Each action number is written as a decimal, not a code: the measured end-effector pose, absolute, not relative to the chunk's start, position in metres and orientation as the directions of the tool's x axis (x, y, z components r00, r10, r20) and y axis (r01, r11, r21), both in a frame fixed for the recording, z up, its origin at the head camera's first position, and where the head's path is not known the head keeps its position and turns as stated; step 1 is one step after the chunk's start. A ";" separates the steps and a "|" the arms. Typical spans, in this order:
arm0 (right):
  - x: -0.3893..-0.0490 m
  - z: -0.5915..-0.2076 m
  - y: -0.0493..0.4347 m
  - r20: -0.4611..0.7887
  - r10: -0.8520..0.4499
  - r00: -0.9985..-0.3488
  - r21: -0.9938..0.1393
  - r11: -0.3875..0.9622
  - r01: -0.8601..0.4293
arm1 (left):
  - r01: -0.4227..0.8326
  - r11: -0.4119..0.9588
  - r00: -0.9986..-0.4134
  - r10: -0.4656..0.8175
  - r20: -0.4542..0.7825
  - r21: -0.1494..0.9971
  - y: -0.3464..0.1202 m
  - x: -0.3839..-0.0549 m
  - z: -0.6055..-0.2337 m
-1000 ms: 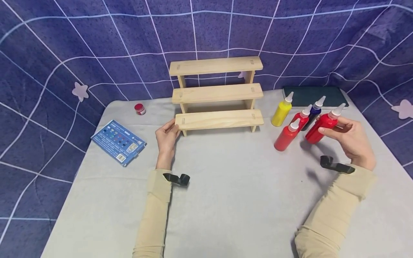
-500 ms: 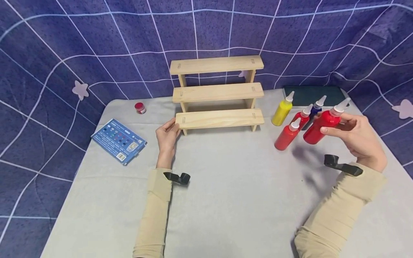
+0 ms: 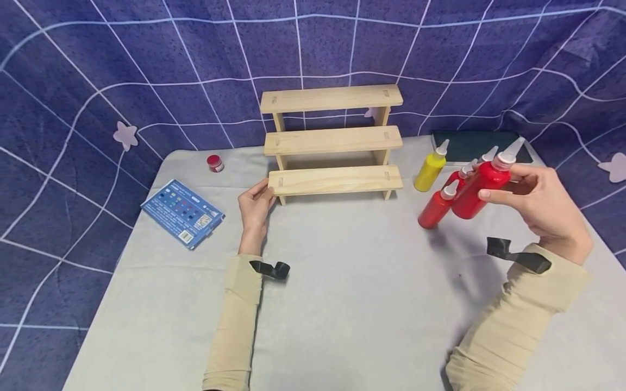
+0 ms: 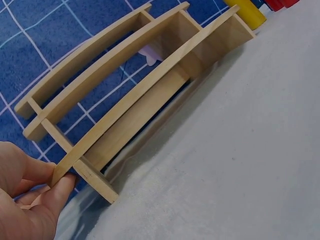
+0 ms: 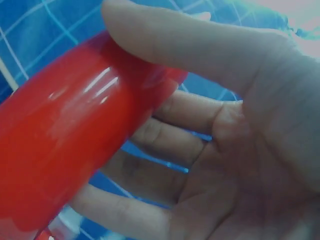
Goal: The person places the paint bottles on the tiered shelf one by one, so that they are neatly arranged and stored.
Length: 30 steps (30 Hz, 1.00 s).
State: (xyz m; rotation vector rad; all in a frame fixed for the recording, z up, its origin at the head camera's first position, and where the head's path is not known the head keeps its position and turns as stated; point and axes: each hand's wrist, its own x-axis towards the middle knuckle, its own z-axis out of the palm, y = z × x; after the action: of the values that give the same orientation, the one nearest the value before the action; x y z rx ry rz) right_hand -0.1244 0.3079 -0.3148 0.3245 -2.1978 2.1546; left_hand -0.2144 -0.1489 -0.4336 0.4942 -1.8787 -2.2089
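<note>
My left hand [image 3: 255, 209] pinches the left end of the lowest step of a three-tier wooden shelf [image 3: 335, 181]; in the left wrist view, thumb and fingers [image 4: 59, 192] close on that board's corner. My right hand [image 3: 550, 209] grips a red squeeze bottle [image 3: 476, 190] with a white pointed cap, tilted and raised above the table. Thumb on one side and fingers on the other hold it in the right wrist view, where the bottle's red body [image 5: 75, 125] fills the left. Just left of it stand a second red bottle [image 3: 435, 209] and a yellow bottle [image 3: 430, 169].
Behind the held bottle, another red bottle [image 3: 457, 176] and a white cap [image 3: 489, 153] are partly hidden. A dark flat case [image 3: 481, 144] lies at the back right. On the left are a blue printed card pack [image 3: 183, 213] and a small red-lidded jar [image 3: 215, 163].
My right hand has lifted the red bottle off the table and shifted it slightly left, tilting it more. The left hand keeps its hold on the shelf.
</note>
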 end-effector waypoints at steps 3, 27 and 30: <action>-0.123 -0.308 0.299 0.155 -0.111 -0.982 -0.987 0.030 -0.159 | -0.061 -0.181 -0.925 -0.360 -0.124 0.982 -0.149 -0.214 -0.434; -0.145 -0.291 0.174 0.197 0.123 -0.973 -0.916 0.376 -0.138 | -0.070 -0.220 -0.930 -0.337 -0.143 0.973 -0.151 -0.213 -0.437; -0.156 -0.294 0.158 0.229 0.138 -0.964 -0.914 0.371 -0.164 | -0.060 -0.225 -0.930 -0.341 -0.136 0.973 -0.152 -0.212 -0.436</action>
State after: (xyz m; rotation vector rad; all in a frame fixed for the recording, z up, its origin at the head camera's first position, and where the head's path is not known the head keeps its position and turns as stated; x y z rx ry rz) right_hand -0.1556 0.1578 -0.2940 0.0231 -2.3674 1.6243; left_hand -0.2124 -0.1524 -0.4364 0.4827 -1.8294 -2.2735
